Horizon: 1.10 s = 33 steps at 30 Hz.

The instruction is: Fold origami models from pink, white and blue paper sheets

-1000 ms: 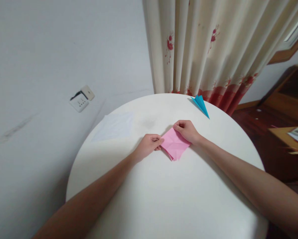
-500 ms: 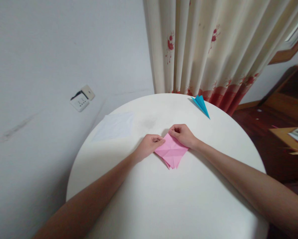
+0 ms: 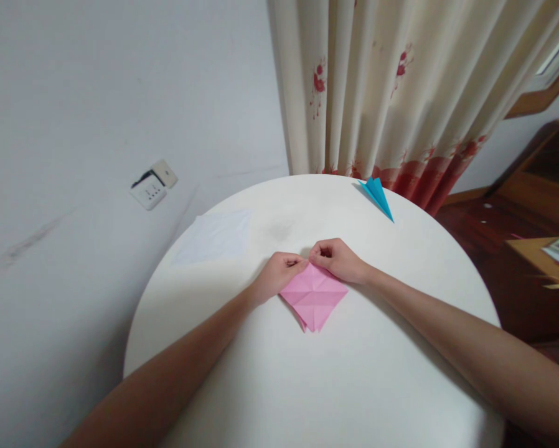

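Round and white, the tabletop (image 3: 363, 386) carries a folded pink paper square (image 3: 313, 296) lying flat as a diamond. Left hand (image 3: 279, 272) and right hand (image 3: 338, 260) meet at its far corner, fingertips pinching it; the paper spreads toward the person.

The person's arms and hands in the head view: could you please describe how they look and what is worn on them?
Both forearms are bare, with no sleeve in view. The left hand and the right hand wear no gloves, and no rings, watch or bracelet show. Nails look short and unpainted, though they are small in the picture.
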Each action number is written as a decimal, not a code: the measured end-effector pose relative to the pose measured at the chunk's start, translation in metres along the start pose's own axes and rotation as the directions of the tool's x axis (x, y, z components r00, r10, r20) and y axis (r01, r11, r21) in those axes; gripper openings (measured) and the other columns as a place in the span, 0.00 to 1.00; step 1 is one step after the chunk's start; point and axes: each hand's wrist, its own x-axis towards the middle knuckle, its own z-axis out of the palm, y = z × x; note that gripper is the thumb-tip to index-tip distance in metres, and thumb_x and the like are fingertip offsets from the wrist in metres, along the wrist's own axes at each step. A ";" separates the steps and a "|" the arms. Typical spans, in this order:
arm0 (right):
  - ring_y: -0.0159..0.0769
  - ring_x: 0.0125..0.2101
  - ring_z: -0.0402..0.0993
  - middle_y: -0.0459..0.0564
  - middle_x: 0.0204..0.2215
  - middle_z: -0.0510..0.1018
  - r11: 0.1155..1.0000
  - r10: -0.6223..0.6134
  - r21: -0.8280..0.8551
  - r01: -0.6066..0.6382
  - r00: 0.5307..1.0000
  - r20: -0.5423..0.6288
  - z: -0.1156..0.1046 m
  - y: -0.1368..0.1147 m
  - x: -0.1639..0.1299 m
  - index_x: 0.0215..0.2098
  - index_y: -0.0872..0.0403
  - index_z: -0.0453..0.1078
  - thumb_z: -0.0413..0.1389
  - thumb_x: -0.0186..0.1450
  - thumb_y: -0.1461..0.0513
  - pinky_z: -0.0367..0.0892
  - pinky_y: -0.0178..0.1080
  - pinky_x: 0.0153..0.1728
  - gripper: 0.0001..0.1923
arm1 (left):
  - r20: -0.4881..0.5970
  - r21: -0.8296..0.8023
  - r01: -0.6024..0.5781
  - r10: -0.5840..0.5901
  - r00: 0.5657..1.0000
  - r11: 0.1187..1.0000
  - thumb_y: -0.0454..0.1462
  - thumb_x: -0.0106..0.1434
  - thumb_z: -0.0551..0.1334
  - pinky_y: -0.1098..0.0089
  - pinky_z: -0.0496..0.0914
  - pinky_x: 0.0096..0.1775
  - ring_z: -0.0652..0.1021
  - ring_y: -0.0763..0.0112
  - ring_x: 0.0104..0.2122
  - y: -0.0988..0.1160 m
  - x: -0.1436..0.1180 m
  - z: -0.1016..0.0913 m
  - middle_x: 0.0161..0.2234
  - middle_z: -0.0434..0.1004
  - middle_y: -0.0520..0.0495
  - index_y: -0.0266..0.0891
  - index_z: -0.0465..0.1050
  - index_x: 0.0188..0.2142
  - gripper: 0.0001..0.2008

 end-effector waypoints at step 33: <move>0.27 0.21 0.59 0.42 0.20 0.67 0.998 0.040 0.041 -0.041 0.999 0.022 -0.002 0.002 0.001 0.25 0.56 0.69 0.59 0.59 0.51 0.54 0.33 0.23 0.16 | -0.190 -0.097 -0.008 -0.010 0.982 0.995 0.49 0.59 0.62 0.71 0.63 0.32 0.72 0.69 0.29 -0.006 0.003 0.003 0.28 0.75 0.48 0.35 0.76 0.30 0.18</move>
